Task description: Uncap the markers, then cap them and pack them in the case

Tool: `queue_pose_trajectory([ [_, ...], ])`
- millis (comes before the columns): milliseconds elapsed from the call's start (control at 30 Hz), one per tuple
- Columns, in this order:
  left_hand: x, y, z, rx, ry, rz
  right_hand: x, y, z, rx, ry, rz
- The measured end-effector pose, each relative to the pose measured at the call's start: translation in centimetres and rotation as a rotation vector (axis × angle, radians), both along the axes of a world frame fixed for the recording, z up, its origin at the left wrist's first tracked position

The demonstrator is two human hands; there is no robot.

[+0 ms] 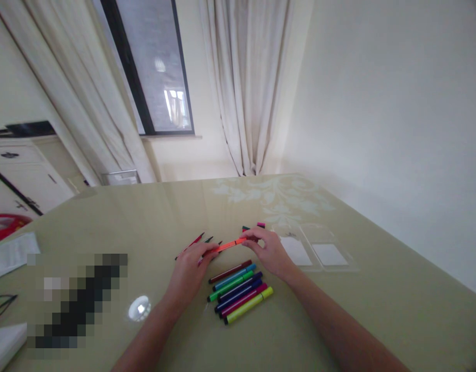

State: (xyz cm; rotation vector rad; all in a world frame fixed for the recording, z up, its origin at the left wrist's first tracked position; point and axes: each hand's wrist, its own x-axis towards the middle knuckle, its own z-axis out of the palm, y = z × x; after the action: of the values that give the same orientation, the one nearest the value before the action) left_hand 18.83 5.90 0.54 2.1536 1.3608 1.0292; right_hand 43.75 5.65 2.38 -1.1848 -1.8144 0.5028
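An orange marker (228,245) is held between both hands above the table. My left hand (191,266) pinches its left end, and my right hand (267,250) pinches the right end, where a dark ring shows. Below them several capped markers lie side by side, from a dark red marker (230,272) at the top to a yellow marker (249,306) at the bottom. Uncapped markers, one of them a red marker (190,245), lie behind my left hand, partly covered by it. Loose caps, including a pink cap (261,225), sit just beyond my right hand.
Right of my right hand lies an opened clear plastic case (317,267) with white paper inserts. A round shiny reflection shows on the glossy table (176,206). At far left are a white packet (13,253), a red object (8,227) and a blurred-out dark item (83,299).
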Motion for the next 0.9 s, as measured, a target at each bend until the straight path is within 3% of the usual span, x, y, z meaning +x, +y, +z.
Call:
queue_pose_trajectory([
  [300,0.4,0.0,0.2,0.009,0.046,-0.046,0.0,0.0,0.1,-0.037,0.013,0.019],
  [433,0.8,-0.8,0.8,-0.068,0.143,-0.096,1.0,1.0,-0.5,0.007,0.005,-0.137],
  [533,0.9,-1.4,1.2,-0.101,0.248,-0.132,1.7,1.4,-1.4,0.019,-0.237,-0.284],
  [667,0.6,-1.1,1.1,-0.108,0.284,-0.163,1.5,1.0,-2.4,0.022,-0.606,-0.3],
  [733,0.0,-0.5,1.0,-0.095,0.265,-0.086,1.1,0.7,-2.4,0.042,-0.694,-0.286],
  [900,-2.1,0.8,0.8,-0.021,0.375,0.295,0.8,0.6,-2.0,0.056,-0.735,-0.319],
])
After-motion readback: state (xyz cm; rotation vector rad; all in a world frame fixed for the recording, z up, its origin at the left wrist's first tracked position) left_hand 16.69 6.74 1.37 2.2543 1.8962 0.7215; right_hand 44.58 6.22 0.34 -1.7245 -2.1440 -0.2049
